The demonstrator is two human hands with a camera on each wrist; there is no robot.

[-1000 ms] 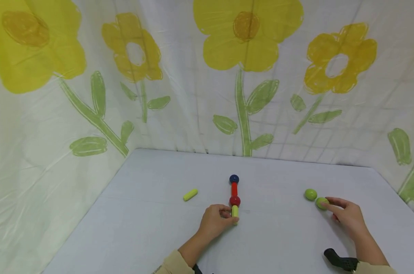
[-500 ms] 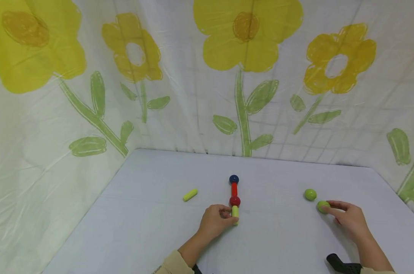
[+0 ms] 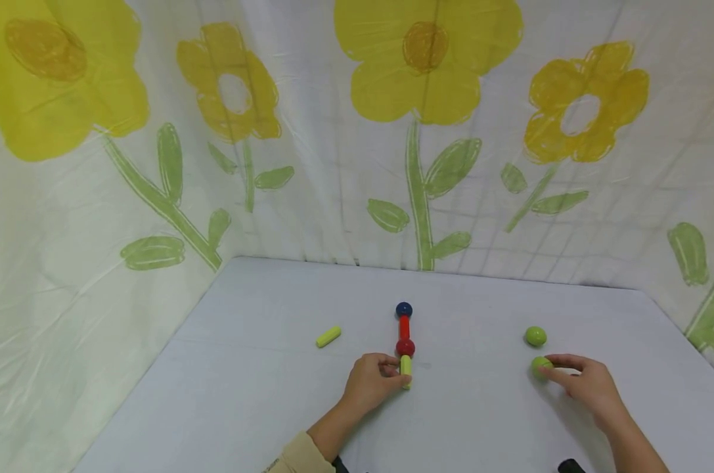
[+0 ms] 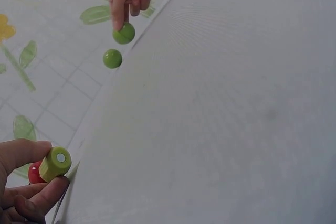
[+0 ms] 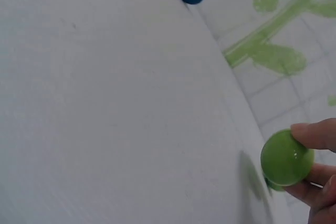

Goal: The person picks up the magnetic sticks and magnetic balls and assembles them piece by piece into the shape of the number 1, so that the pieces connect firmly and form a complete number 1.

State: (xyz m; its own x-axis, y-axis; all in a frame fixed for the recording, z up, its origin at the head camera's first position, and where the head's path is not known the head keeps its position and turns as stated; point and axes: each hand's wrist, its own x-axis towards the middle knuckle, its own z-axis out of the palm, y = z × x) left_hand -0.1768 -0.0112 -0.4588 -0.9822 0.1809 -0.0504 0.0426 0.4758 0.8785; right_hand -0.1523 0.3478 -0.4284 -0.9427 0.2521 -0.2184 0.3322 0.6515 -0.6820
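Observation:
My left hand (image 3: 371, 384) pinches a yellow-green magnetic rod (image 3: 406, 372) between thumb and fingers. Its far end meets a red ball (image 3: 405, 347), which joins a red rod (image 3: 404, 327) topped by a blue ball (image 3: 404, 309), all in one line on the table. In the left wrist view the rod (image 4: 56, 163) shows a round silvery spot on its near end. Over on the right, my right hand (image 3: 590, 387) pinches a green ball (image 3: 542, 368) between thumb and fingertips; the right wrist view shows that ball (image 5: 287, 158) up close.
A second green ball (image 3: 536, 336) lies just beyond the held one. Left of the joined pieces rests another yellow-green rod (image 3: 328, 336). The white table (image 3: 244, 394) ends at the back against a sheet (image 3: 309, 223) painted with flowers. A black object (image 3: 571, 466) shows by the right forearm.
My right hand has drawn its green ball away from the other one, toward me and to the left. The left hand and the joined pieces have stayed put.

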